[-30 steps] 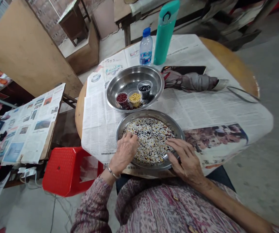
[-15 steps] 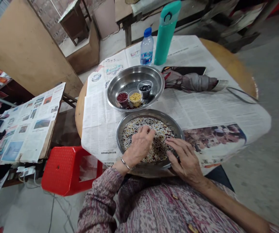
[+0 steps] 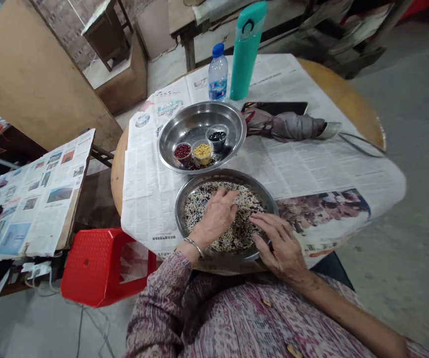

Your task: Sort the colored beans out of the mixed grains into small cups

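A steel bowl [image 3: 181, 226] in front of me holds mixed grains and beans [image 3: 199, 204], white, black, yellow and dark red. My left hand [image 3: 219, 211], with a bangle at the wrist, lies over the middle of the mix with its fingers stretched forward. Over the bowl's right rim rests my right hand [image 3: 279, 243], fingers extended and fingertips at the grains. A second steel bowl [image 3: 169, 132] stands behind, with small clear cups of red beans [image 3: 182, 151], yellow beans [image 3: 202, 151] and black beans [image 3: 217, 137] in it.
Newspaper [image 3: 252, 184] covers the round table. A water bottle [image 3: 218, 74], a teal flask [image 3: 248, 54], a dark phone [image 3: 292, 107] and a folded grey umbrella [image 3: 285, 125] lie beyond. A red stool [image 3: 87, 266] stands left, near another newspaper-covered table [image 3: 46, 199] with a person's hand at its edge.
My left hand has moved from the left side of the grains to the middle, and its curled fingers have straightened. My right hand stays by the right rim. The view has shifted slightly.
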{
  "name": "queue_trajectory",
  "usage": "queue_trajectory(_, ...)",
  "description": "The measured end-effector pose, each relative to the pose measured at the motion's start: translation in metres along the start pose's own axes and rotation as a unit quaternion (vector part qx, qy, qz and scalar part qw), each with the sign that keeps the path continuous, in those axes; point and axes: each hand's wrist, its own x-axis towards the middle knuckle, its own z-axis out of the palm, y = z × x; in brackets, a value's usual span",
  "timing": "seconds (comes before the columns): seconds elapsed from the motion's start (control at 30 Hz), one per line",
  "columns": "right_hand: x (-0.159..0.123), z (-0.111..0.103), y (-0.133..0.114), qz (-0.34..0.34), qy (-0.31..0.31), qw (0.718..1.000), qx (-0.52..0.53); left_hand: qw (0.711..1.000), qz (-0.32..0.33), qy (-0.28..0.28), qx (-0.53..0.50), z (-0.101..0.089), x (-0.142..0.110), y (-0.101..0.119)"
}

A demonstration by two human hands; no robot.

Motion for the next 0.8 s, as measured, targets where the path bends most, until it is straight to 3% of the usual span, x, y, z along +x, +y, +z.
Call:
queue_trajectory(0.13,0.001,0.000,-0.001,0.002,0.002,1.000,-0.009,0.995,0.068,-0.073,-0.024,-0.007,-0.008,0.006)
queue_trajectory(0.33,0.004,-0.002,-0.003,-0.007,0.004,1.000,-0.011,0.980,0.120,-0.161,-0.004,-0.026,-0.050,0.010)
queue_trajectory(0.53,0.002,-0.001,-0.001,-0.005,-0.002,1.000,-0.011,0.960,0.177,-0.208,0.054,-0.024,-0.061,0.019)
queue_trajectory(0.67,0.001,0.000,-0.001,-0.005,0.006,1.000,-0.013,0.971,0.097,-0.175,0.129,-0.024,-0.050,0.020)
queue_trajectory(0.8,0.002,0.000,-0.001,-0.004,0.005,1.000,-0.011,0.983,-0.043,-0.073,0.165,-0.033,-0.039,0.013)
